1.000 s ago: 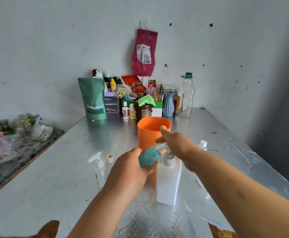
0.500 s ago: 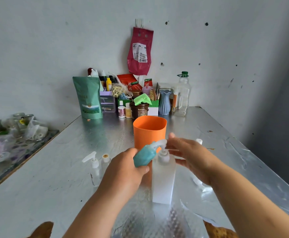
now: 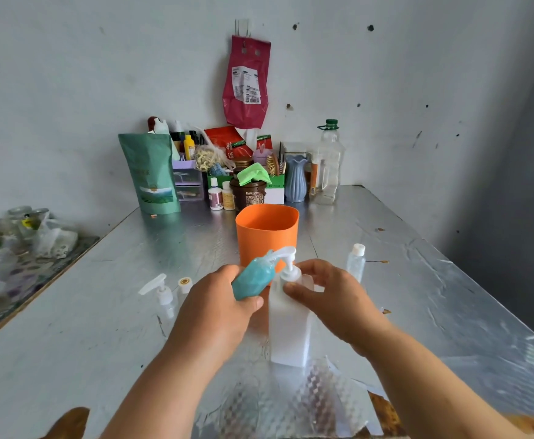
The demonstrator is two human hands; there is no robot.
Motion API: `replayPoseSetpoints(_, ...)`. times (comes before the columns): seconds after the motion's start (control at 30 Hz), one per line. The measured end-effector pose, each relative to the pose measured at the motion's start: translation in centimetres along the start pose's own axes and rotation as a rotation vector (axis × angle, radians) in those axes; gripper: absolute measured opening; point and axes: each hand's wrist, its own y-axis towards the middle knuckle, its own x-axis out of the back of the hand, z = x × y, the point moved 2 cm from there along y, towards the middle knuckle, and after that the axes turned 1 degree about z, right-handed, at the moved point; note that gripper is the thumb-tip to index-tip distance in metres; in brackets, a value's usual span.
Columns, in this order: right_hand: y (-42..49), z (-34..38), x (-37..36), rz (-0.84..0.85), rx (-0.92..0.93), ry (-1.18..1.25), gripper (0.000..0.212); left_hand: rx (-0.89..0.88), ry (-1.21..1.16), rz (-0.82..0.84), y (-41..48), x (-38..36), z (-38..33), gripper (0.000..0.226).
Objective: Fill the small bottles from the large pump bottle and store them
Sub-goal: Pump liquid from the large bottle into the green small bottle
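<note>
Teal squeeze bottle (image 3: pixel 253 278) lay tilted in the left hand (image 3: pixel 215 308), fingers (image 3: pixel 254 301) wrapped round its belly, neck up under the spout of the white pump bottle (image 3: pixel 289 324) standing on the table (image 3: pixel 101 312). Right hand (image 3: pixel 329 296) gripped that bottle's shoulder. The teal one looked soft and light: hold it mid-body, gently, lest it squirt.

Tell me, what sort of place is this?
Probably a corner of a home: a foil-covered table against a marked wall, with a green pouch, a blue vase and a clear bottle cluttered at the back.
</note>
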Motion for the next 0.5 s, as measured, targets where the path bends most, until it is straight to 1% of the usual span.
replayPoseSetpoints(0.27, -0.1, 0.1, 0.2, 0.006, -0.02, 0.052, 0.02, -0.001, -0.009, 0.002, -0.1, -0.2, 0.0, 0.028)
replayPoseSetpoints(0.37, 0.0, 0.1, 0.7, 0.053, -0.048, 0.048, 0.019, -0.003, -0.02, 0.005, -0.1, -0.2, 0.1, 0.027)
replayPoseSetpoints(0.43, 0.1, 0.8, 1.4, 0.079, -0.079, 0.06, 0.025, -0.006, -0.023, 0.011, -0.2, -0.2, 0.1, 0.026)
replayPoseSetpoints(0.5, 0.7, 2.3, 2.1, 0.052, -0.09, 0.112, 0.039, -0.01, -0.032, 0.014, -0.1, -0.2, 0.1, 0.027)
